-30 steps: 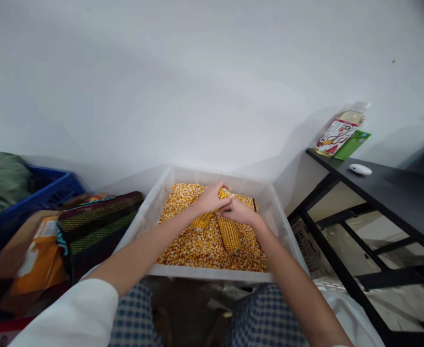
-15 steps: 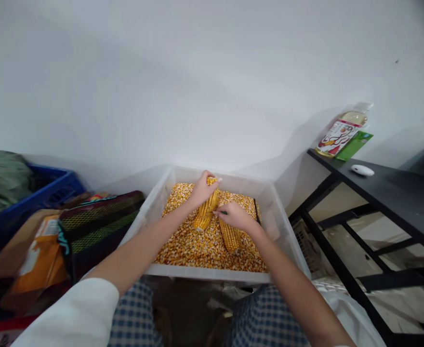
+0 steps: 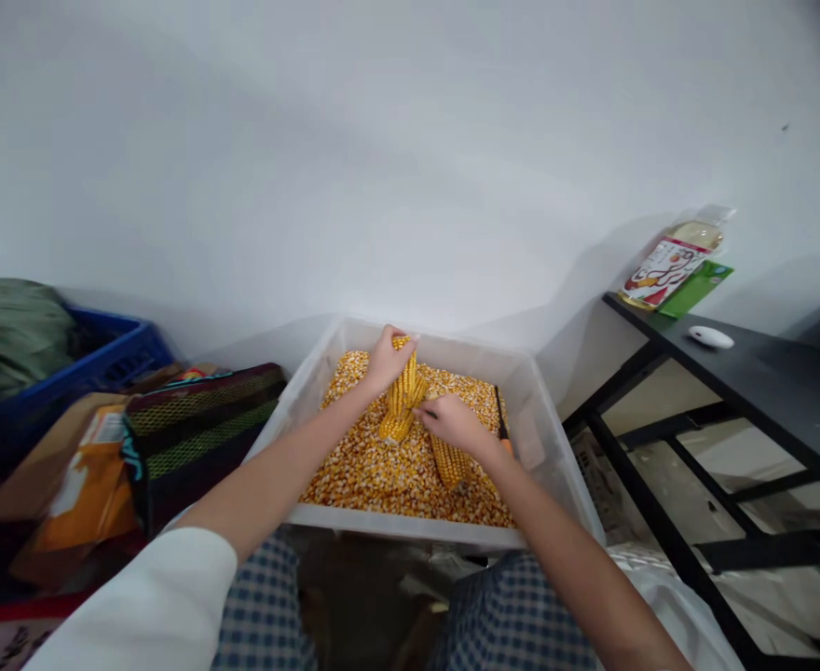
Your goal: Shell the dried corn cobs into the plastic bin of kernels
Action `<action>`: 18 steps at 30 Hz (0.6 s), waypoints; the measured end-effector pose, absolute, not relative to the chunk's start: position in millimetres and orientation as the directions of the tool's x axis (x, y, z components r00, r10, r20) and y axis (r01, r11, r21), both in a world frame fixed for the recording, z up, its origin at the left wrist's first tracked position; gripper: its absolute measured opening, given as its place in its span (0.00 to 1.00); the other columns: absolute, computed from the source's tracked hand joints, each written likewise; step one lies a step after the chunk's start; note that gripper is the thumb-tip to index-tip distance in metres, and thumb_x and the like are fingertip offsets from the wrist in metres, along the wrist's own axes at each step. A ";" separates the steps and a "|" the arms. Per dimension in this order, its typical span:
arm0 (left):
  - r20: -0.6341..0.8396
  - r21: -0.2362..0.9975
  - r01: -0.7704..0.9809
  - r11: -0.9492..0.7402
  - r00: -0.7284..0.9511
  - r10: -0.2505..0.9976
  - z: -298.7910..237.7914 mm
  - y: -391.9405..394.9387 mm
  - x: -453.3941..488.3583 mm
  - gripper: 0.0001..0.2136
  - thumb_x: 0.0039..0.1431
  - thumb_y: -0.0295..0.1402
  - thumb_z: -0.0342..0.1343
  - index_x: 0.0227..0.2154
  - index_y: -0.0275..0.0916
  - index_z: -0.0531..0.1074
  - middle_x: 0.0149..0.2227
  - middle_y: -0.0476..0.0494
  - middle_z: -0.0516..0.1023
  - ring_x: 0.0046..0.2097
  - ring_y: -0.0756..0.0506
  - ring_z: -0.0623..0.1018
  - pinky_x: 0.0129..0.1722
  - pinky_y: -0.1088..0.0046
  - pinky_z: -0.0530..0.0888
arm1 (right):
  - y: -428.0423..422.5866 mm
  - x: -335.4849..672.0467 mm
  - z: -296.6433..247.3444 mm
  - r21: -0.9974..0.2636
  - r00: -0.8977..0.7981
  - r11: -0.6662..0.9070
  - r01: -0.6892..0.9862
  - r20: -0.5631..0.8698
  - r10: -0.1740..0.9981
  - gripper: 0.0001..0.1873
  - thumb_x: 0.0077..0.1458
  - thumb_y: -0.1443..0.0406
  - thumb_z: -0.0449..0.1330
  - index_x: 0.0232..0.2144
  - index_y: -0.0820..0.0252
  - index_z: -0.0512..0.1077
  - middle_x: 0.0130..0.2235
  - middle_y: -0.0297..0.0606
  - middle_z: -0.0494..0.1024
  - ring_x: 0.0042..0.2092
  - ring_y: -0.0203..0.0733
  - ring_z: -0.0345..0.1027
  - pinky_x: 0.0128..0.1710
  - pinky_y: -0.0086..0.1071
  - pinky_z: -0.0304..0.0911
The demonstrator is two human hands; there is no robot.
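A clear plastic tub [image 3: 548, 438] full of loose yellow corn kernels [image 3: 368, 471] rests on my lap. My left hand [image 3: 383, 359] grips the top of a corn cob [image 3: 401, 401] that stands nearly upright in the kernels. My right hand [image 3: 452, 421] is closed against the cob's right side, pinching something thin that I cannot make out. A second cob [image 3: 450, 461] lies in the kernels under my right wrist. A thin dark tool with an orange end [image 3: 500, 424] lies along the tub's right wall.
A black table [image 3: 766, 382] stands to the right with a bottle [image 3: 668, 261], a green packet [image 3: 703, 284] and a white mouse [image 3: 710, 336]. On the left sit a striped woven bag [image 3: 193, 424], cardboard [image 3: 67, 475] and a blue crate [image 3: 95, 359]. A white wall is behind.
My left hand has raised the cob from a low slant to nearly upright and moved toward the tub's far wall. My right hand has slid down along the cob's side.
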State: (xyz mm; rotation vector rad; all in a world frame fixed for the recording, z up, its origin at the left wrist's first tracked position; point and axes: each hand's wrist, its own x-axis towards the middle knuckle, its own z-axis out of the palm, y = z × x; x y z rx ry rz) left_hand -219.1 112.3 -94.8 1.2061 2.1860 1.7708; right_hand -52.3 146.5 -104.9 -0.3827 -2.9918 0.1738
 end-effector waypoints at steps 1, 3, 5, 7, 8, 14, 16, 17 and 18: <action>0.388 0.863 0.504 0.027 -0.697 0.603 -95.2 112.4 -220.5 0.14 0.52 0.44 0.51 0.35 0.39 0.64 0.34 0.45 0.72 0.38 0.45 0.72 0.41 0.69 0.67 | 146.6 -52.8 -105.0 -0.128 -0.950 0.954 0.271 0.127 0.286 0.16 0.59 0.64 0.48 0.29 0.62 0.75 0.31 0.41 0.78 0.31 0.36 0.68 0.32 0.26 0.53; 0.387 0.866 0.499 0.027 -0.704 0.596 -95.5 112.5 -221.9 0.15 0.52 0.45 0.51 0.35 0.38 0.64 0.35 0.45 0.72 0.38 0.45 0.72 0.41 0.69 0.67 | 146.0 -54.1 -105.4 -0.121 -0.931 0.941 0.315 0.150 0.331 0.17 0.59 0.64 0.48 0.29 0.61 0.75 0.30 0.42 0.78 0.31 0.36 0.68 0.31 0.26 0.52; 0.393 0.862 0.507 0.026 -0.699 0.597 -95.3 112.4 -221.1 0.15 0.51 0.45 0.51 0.35 0.38 0.64 0.35 0.45 0.72 0.37 0.46 0.72 0.41 0.69 0.67 | 145.4 -54.5 -105.4 -0.121 -0.928 0.938 0.325 0.150 0.341 0.17 0.59 0.64 0.48 0.28 0.61 0.75 0.30 0.42 0.78 0.31 0.36 0.68 0.30 0.26 0.52; 0.388 0.857 0.513 0.038 -0.694 0.606 -94.5 112.0 -219.0 0.15 0.51 0.45 0.51 0.36 0.38 0.64 0.34 0.45 0.71 0.35 0.46 0.71 0.39 0.69 0.67 | 146.3 -53.2 -103.9 -0.135 -0.930 0.939 0.316 0.153 0.335 0.17 0.59 0.64 0.49 0.27 0.61 0.75 0.29 0.41 0.78 0.30 0.35 0.67 0.30 0.26 0.51; 0.384 0.856 0.515 0.043 -0.690 0.613 -94.0 111.7 -218.0 0.15 0.51 0.45 0.51 0.36 0.38 0.64 0.33 0.46 0.71 0.34 0.47 0.71 0.38 0.69 0.67 | 147.3 -52.1 -102.6 -0.146 -0.929 0.939 0.312 0.158 0.334 0.17 0.59 0.64 0.49 0.27 0.62 0.75 0.28 0.40 0.77 0.29 0.35 0.67 0.29 0.26 0.51; 0.406 0.842 0.539 0.032 -0.671 0.620 -92.4 109.2 -215.8 0.15 0.52 0.45 0.50 0.36 0.38 0.64 0.34 0.45 0.72 0.35 0.47 0.71 0.39 0.69 0.67 | 153.0 -48.9 -95.8 -0.188 -0.911 0.927 0.323 0.202 0.359 0.18 0.59 0.63 0.48 0.27 0.63 0.75 0.28 0.41 0.77 0.28 0.35 0.66 0.29 0.27 0.50; 0.412 0.830 0.555 0.045 -0.667 0.620 -92.3 109.1 -214.3 0.15 0.52 0.45 0.50 0.36 0.38 0.64 0.35 0.45 0.72 0.36 0.46 0.72 0.39 0.68 0.67 | 150.7 -50.3 -96.7 -0.190 -0.929 0.936 0.297 0.171 0.330 0.17 0.58 0.64 0.49 0.26 0.63 0.75 0.28 0.41 0.77 0.28 0.36 0.66 0.29 0.27 0.50; 0.421 0.822 0.568 0.047 -0.660 0.622 -92.3 109.1 -212.9 0.16 0.52 0.46 0.50 0.37 0.39 0.64 0.35 0.45 0.72 0.36 0.46 0.72 0.40 0.68 0.67 | 149.0 -51.1 -97.5 -0.191 -0.942 0.942 0.275 0.142 0.303 0.16 0.57 0.65 0.50 0.26 0.63 0.75 0.28 0.41 0.77 0.28 0.35 0.66 0.29 0.27 0.50; 0.430 0.812 0.582 0.045 -0.648 0.628 -92.2 109.2 -211.1 0.16 0.53 0.46 0.50 0.37 0.39 0.64 0.35 0.45 0.72 0.36 0.46 0.72 0.40 0.68 0.67 | 147.3 -51.6 -98.2 -0.195 -0.955 0.949 0.248 0.113 0.273 0.14 0.56 0.66 0.51 0.26 0.63 0.75 0.28 0.41 0.77 0.29 0.35 0.66 0.30 0.26 0.51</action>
